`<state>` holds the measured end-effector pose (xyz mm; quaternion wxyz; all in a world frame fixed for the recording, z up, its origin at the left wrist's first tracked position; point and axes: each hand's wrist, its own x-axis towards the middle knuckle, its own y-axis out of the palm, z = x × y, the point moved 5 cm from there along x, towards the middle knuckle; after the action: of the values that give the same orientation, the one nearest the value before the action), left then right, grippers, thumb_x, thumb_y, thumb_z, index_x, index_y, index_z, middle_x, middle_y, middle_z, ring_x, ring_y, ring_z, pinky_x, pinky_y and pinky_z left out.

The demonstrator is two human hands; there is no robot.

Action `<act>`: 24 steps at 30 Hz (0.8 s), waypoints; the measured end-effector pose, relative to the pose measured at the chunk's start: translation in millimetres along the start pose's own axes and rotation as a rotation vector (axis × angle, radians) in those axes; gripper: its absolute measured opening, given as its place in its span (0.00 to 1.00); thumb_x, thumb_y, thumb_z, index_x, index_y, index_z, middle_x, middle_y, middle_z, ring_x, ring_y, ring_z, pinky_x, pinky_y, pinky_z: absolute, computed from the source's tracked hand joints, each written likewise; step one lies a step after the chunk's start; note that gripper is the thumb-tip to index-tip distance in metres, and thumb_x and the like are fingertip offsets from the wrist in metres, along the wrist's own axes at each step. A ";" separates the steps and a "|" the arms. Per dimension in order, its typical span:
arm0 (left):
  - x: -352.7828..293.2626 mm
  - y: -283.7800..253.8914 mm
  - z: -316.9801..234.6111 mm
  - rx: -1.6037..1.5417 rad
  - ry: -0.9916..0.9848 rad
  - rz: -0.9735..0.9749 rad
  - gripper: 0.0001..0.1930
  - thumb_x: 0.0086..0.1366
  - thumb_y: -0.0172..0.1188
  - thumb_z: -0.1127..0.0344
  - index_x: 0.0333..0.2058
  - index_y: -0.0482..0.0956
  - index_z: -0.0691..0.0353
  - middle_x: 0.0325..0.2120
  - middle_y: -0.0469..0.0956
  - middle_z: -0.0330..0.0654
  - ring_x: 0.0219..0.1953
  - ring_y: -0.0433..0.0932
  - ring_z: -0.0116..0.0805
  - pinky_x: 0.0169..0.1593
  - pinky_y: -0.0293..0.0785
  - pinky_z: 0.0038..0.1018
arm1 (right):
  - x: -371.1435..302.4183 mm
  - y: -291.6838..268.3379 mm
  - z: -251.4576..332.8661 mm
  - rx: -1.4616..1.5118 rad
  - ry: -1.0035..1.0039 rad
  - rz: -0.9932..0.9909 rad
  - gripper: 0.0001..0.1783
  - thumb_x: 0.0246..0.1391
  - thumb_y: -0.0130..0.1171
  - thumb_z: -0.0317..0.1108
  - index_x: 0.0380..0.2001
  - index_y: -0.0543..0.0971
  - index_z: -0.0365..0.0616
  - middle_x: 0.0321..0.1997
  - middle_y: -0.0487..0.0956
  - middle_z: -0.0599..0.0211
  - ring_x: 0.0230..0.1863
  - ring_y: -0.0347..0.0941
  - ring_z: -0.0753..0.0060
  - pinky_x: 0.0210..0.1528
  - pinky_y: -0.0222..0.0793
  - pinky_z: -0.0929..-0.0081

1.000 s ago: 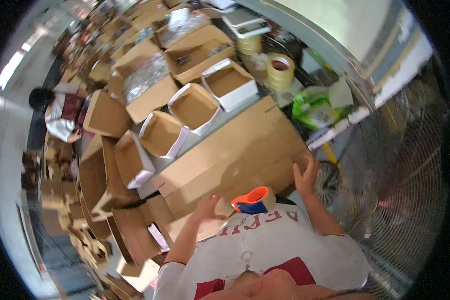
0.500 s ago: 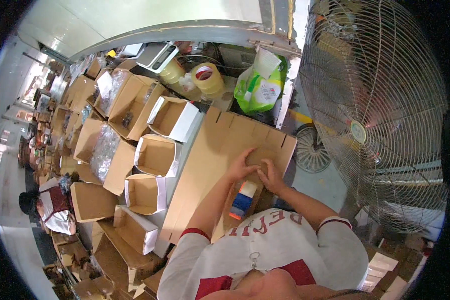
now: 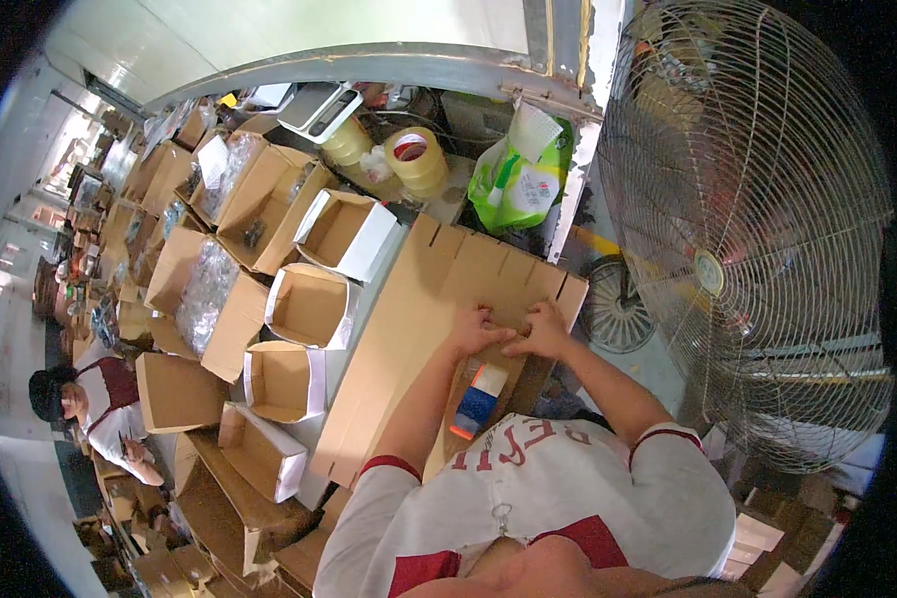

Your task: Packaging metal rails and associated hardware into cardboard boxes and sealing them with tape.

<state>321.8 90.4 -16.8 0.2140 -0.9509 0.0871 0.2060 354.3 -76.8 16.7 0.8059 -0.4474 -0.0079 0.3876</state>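
Note:
A large flattened cardboard sheet [image 3: 409,329] with slits along its edge lies in front of me. Over its right part, my left hand [image 3: 478,332] has its fingers curled, with the thumb reaching toward the other hand. Right beside it, my right hand [image 3: 541,332] is also bent inward, and the thumbs nearly meet. Anything between the fingers is too small or too like the cardboard in colour to make out. Close to my shirt, below the hands, rests a blue, orange and cream block-shaped item [image 3: 479,401].
Open small boxes [image 3: 314,304] stand in a row left of the sheet, beyond them larger cartons [image 3: 204,299] with clear plastic. Tape rolls [image 3: 416,164] and a green bag [image 3: 521,184] sit at the back. A big caged fan [image 3: 747,239] is at right. Another person [image 3: 105,409] is far left.
My hands have drawn slightly nearer me, and their fingers are more curled. The person at far left has turned, with face and hands now showing.

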 end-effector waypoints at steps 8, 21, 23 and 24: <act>5.1 -0.6 -0.3 -0.187 0.151 -0.117 0.28 0.41 0.75 0.62 0.42 0.76 0.67 0.38 0.76 0.46 0.41 0.75 0.37 0.46 0.72 0.33 | 7.0 -0.5 -9.4 0.197 0.007 -0.147 0.52 0.19 0.78 0.55 0.47 0.66 0.38 0.45 0.71 0.50 0.49 0.67 0.50 0.51 0.64 0.59; -13.3 24.1 -1.5 -0.205 0.152 0.105 0.12 0.55 0.68 0.62 0.35 0.80 0.61 0.30 0.80 0.38 0.34 0.74 0.26 0.38 0.71 0.27 | -48.4 -7.1 132.2 0.032 -0.793 0.437 0.25 0.43 0.63 0.52 0.38 0.77 0.44 0.40 0.77 0.55 0.45 0.71 0.53 0.47 0.66 0.62; -23.0 26.7 -7.9 -0.377 0.121 0.089 0.13 0.57 0.66 0.62 0.38 0.80 0.61 0.31 0.80 0.39 0.35 0.75 0.27 0.40 0.72 0.27 | -18.5 -28.2 107.0 0.037 -0.690 0.564 0.24 0.42 0.64 0.52 0.35 0.78 0.42 0.35 0.78 0.53 0.39 0.74 0.55 0.40 0.69 0.64; -28.0 26.5 -8.4 -0.549 0.095 0.065 0.13 0.59 0.63 0.62 0.40 0.79 0.62 0.32 0.80 0.39 0.36 0.75 0.27 0.41 0.72 0.28 | -9.9 -47.3 104.5 0.152 -0.738 0.497 0.24 0.42 0.64 0.52 0.32 0.78 0.41 0.32 0.78 0.53 0.36 0.74 0.55 0.38 0.69 0.64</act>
<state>292.8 65.2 -7.7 -0.0626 -0.9786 0.0684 0.1838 339.0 -22.5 117.1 0.6620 -0.2071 -0.1587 0.7026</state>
